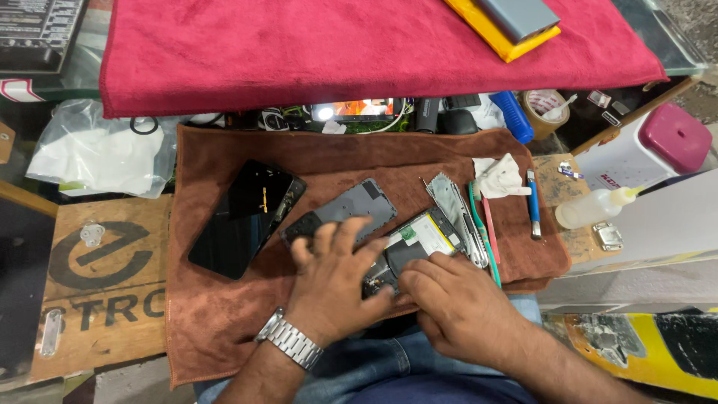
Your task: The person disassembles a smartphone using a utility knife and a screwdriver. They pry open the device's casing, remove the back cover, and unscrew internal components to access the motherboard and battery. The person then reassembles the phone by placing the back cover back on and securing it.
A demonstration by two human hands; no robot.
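We look down on a red towel (359, 45) spread across the top of the bench, bearing a yellow-and-grey flat case (512, 22) at its upper right. Below it lies a brown cloth (217, 314), the working surface proper. At its left rests a detached black phone screen (243, 217), face glossy and tilted. Just to its right lies a grey phone back cover (355, 206), and beside that the opened phone body (419, 239), its pale battery exposed; we find it at the centre of the brown cloth, directly under both hands.

Our left hand (333, 284), a metal wristwatch (290, 340) on its wrist, lies flat with fingers spread wide, pressing on the lower edge of the back cover and the phone body. Our right hand (456, 303) is curled, its fingers drawn narrow against the lower part of the phone body; we cannot tell whether it pinches a small part.

To the right of the phone lie a metal inner frame (452, 198), a green toothbrush (482, 232), a crumpled white tissue (501, 178) and a blue-handled tool (532, 203). Off the cloth stand a clear squeeze bottle (591, 208), a white box with a magenta lid (673, 138) and a roll of brown tape (544, 111).
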